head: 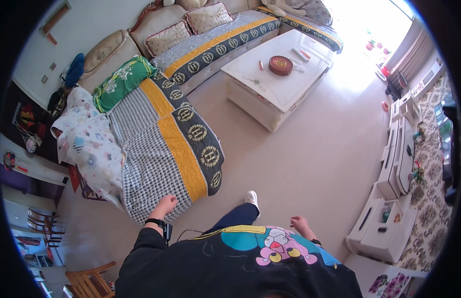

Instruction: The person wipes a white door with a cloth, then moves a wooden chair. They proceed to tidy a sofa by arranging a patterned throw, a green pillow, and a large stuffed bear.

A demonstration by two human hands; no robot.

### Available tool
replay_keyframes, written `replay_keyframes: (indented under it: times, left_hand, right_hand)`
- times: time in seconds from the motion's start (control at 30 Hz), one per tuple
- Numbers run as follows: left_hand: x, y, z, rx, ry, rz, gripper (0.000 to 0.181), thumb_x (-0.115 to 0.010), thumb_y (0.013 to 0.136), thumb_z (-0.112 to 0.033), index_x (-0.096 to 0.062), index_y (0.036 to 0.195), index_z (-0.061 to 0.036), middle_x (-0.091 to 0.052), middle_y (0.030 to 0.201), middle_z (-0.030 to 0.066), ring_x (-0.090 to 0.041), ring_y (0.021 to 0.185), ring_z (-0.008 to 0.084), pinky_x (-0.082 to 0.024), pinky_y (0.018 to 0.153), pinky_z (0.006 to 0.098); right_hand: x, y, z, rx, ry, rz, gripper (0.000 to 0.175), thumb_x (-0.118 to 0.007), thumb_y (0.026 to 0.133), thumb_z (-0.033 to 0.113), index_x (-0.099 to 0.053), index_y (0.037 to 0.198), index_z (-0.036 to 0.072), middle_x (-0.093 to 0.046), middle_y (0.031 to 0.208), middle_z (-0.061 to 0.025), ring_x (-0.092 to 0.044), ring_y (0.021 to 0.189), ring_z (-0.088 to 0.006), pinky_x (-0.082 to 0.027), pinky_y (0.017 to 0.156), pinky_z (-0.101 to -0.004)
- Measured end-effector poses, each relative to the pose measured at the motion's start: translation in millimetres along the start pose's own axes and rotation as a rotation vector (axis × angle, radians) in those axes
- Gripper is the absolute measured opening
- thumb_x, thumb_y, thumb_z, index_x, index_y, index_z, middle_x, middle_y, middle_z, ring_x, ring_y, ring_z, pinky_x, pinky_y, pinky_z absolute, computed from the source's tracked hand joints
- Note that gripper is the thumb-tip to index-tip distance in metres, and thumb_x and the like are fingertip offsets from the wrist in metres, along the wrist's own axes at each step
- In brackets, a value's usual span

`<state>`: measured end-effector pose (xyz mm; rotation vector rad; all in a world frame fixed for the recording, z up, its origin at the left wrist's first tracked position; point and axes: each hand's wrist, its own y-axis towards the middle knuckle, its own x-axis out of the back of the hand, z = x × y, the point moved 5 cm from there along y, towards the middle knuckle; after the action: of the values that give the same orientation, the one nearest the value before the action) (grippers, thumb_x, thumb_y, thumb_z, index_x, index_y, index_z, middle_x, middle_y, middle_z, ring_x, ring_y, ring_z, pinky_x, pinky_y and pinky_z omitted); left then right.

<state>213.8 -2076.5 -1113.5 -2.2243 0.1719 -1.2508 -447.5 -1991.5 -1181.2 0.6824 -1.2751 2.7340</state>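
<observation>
My left hand (167, 205) is loosely curled, with nothing seen in it, over the near corner of a houndstooth sofa cover (145, 178); I cannot tell whether it touches the cloth. A black watch-like device on a strap (164, 227) sits on that wrist. Over the bare floor to my right hangs my right hand (300, 224), fingers bent and slightly apart, holding nothing visible. A white shoe (251, 201) stands forward on the floor below me. Ahead is a white coffee table (249, 63) bearing a round red-brown box (280, 65).
A green pillow (122, 83) and a patterned white cloth (91, 145) lie on the near sofa. Two fringed cushions (210, 18) rest on the far sofa. White TV cabinets (379, 223) line the right wall. A wooden chair (91, 281) stands at lower left. Pale floor (305, 156) runs between sofa and cabinets.
</observation>
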Motion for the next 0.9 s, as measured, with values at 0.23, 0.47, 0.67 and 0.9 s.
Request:
replay_keyframes:
  times: [0.23, 0.47, 0.67, 0.9]
  left_hand:
    - [-25.8, 89.5, -54.3, 0.062, 0.108, 0.275, 0.025, -0.057, 0.084, -0.028, -0.069, 0.090, -0.0077, -0.068, 0.082, 0.0116, -0.064, 0.068, 0.0265, -0.050, 0.063, 0.0383]
    - [52.8, 199.0, -201.9, -0.156, -0.120, 0.040, 0.031, -0.044, 0.088, -0.028, -0.065, 0.081, -0.0059, -0.067, 0.083, 0.0146, -0.063, 0.081, 0.0327, -0.049, 0.073, 0.0414]
    - [82.8, 267.5, -224.4, 0.002, -0.108, -0.080, 0.039, -0.042, 0.092, -0.032, -0.066, 0.086, -0.0026, -0.066, 0.087, 0.0186, -0.062, 0.088, 0.0357, -0.048, 0.078, 0.0445]
    - [75.4, 250.1, -198.6, 0.361, -0.112, -0.012, 0.047, -0.055, 0.085, -0.047, -0.068, 0.084, -0.0020, -0.066, 0.083, 0.0208, -0.063, 0.080, 0.0360, -0.047, 0.071, 0.0430]
  right_hand:
    - [90.6, 85.0, 128.3, 0.142, -0.217, -0.008, 0.023, -0.058, 0.081, 0.022, -0.066, 0.085, 0.000, -0.069, 0.075, -0.0116, -0.069, 0.072, -0.0201, -0.053, 0.068, -0.0327]
    - [196.1, 176.1, 173.2, 0.030, -0.155, -0.089, 0.020, -0.051, 0.086, 0.017, -0.060, 0.080, 0.000, -0.067, 0.075, -0.0122, -0.068, 0.067, -0.0223, -0.050, 0.053, -0.0318]
    - [187.4, 319.7, 292.0, 0.389, -0.846, 0.072, 0.023, -0.051, 0.085, 0.020, -0.063, 0.077, 0.002, -0.067, 0.072, -0.0120, -0.068, 0.067, -0.0231, -0.052, 0.058, -0.0352]
    - [145.1, 481.4, 583.8, 0.586, -0.670, 0.110, 0.026, -0.049, 0.085, 0.020, -0.064, 0.077, 0.001, -0.068, 0.070, -0.0125, -0.068, 0.066, -0.0234, -0.054, 0.063, -0.0369]
